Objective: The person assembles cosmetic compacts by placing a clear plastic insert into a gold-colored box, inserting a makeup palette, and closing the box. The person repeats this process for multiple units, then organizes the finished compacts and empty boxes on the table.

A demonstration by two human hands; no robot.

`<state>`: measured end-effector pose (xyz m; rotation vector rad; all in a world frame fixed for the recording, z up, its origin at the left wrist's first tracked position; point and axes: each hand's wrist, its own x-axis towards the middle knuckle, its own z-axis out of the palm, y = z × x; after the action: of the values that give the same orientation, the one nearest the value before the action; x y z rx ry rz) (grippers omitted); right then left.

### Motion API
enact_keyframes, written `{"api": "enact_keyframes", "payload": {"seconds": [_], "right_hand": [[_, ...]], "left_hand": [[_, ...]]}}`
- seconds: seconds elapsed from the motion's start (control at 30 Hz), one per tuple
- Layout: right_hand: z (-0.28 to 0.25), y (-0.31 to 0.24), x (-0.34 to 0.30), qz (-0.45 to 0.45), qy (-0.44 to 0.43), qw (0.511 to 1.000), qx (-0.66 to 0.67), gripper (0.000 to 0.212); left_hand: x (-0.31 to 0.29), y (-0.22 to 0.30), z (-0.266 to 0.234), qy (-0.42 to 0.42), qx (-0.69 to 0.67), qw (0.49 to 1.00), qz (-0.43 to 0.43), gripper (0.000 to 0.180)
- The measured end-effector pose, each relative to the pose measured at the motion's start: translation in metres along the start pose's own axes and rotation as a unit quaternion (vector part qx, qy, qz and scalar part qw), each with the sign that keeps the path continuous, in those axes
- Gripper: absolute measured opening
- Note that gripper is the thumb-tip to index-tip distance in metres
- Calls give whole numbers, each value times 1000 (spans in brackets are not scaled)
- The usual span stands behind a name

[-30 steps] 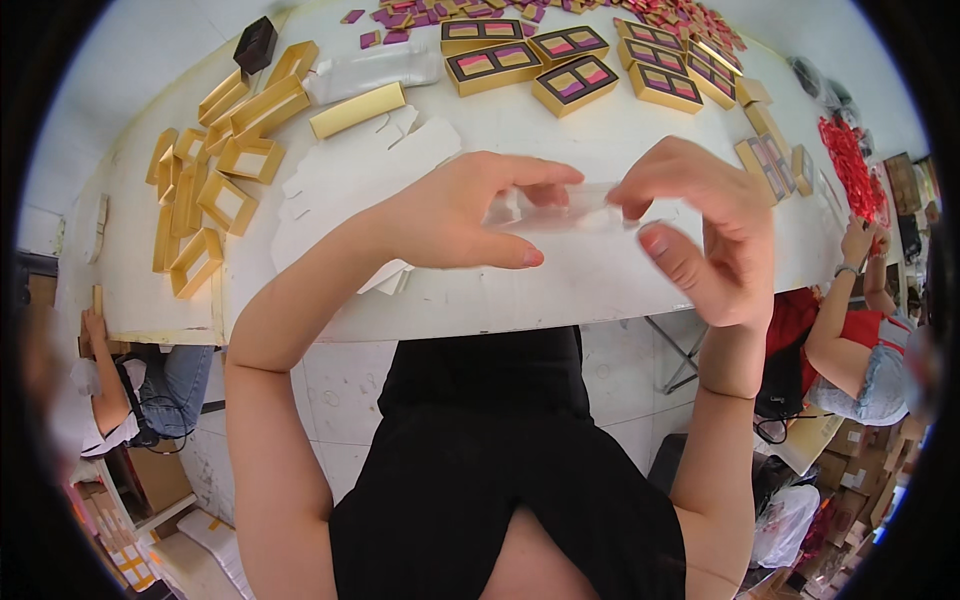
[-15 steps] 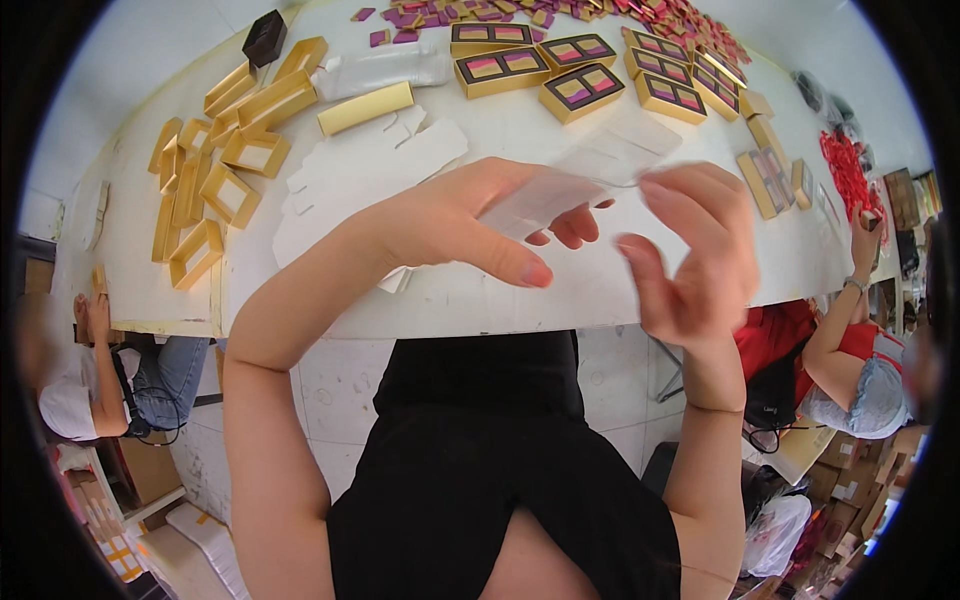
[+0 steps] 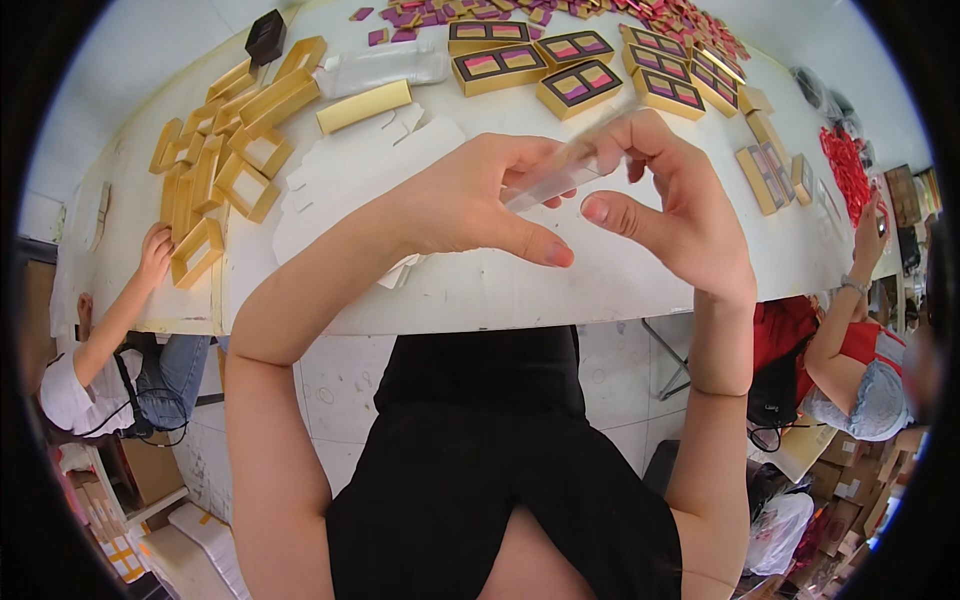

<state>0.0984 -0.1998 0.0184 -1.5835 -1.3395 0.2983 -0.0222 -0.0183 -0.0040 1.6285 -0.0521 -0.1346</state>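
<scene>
A clear plastic sleeve (image 3: pixel 560 178) is held tilted above the table between my two hands. My left hand (image 3: pixel 455 205) grips its lower left end, fingers behind it and thumb stretched out in front. My right hand (image 3: pixel 685 220) has its fingers curled over the sleeve's upper right end, with the thumb apart below. The plastic partly hides the fingertips. Beneath my left hand lie flat white die-cut sheets (image 3: pixel 335 190). Past them are a gold box piece (image 3: pixel 365 106) and a stack of clear plastic sleeves (image 3: pixel 385 68).
Open gold box frames (image 3: pixel 250 188) crowd the left side. Gold boxes with dark divided inserts (image 3: pixel 580 88) stand at the back, before a heap of small wrapped pieces (image 3: pixel 680 28). Red ribbons (image 3: pixel 846 175) lie far right. A co-worker's hand (image 3: pixel 155 250) touches the frames; another person sits right.
My right hand has moved up and left, closing over the sleeve's end; the sleeve now looks more edge-on. At left, the co-worker's hand has reached onto the gold frames, some of which have shifted.
</scene>
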Motion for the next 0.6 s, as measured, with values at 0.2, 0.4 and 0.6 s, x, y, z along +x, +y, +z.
{"api": "enact_keyframes", "payload": {"seconds": [0.2,0.4,0.6], "right_hand": [[-15,-5,3,33,-74,993,86,31],[9,2,7,-140,154,967,148,74],[50,22,2,-271,184,941,86,61]], "left_hand": [[6,8,-3,2,17,1000,-24,65],[14,-2,-8,9,-180,983,34,70],[14,-26,26,-39,-283,948,138,83]]}}
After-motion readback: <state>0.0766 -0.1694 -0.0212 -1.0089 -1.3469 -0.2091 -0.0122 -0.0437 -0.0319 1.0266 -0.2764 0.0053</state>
